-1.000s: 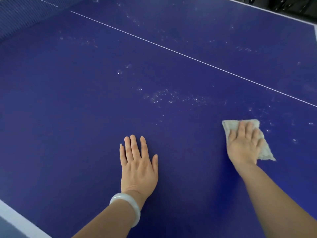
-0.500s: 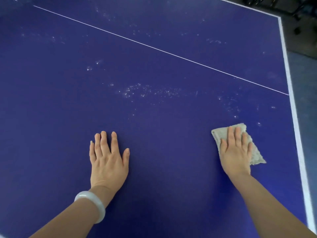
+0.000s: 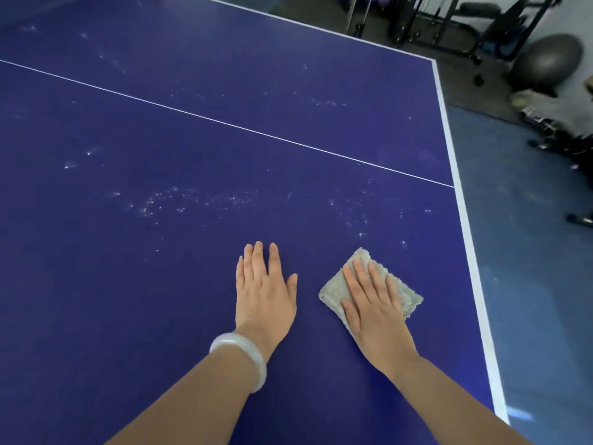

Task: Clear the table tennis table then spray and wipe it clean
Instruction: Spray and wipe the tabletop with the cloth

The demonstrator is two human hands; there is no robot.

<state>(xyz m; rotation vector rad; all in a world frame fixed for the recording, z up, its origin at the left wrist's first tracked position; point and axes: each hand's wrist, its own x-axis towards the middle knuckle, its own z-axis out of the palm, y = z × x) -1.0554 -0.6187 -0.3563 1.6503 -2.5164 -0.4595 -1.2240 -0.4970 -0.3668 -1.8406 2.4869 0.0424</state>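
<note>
Wiping step in hand, judged from the layout. The cloth (image 3: pixel 372 284) is pinned flat on the table (image 3: pixel 160 284) under the right hand (image 3: pixel 373 303) — fingers straight and spread, pressed on it, nothing gripped. The left hand (image 3: pixel 264 290) is laid flat just beside it, fingers extended, nothing held. The spray droplets (image 3: pixel 192 200) lie ahead of the fingertips, banded left to right; some sit near the cloth's far corner. The right hand is nearer those — a forward push is called for.

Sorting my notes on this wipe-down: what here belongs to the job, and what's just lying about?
Job: table, spray droplets, cloth under right hand, left hand.
Lying about: exercise ball, gym equipment.
</note>
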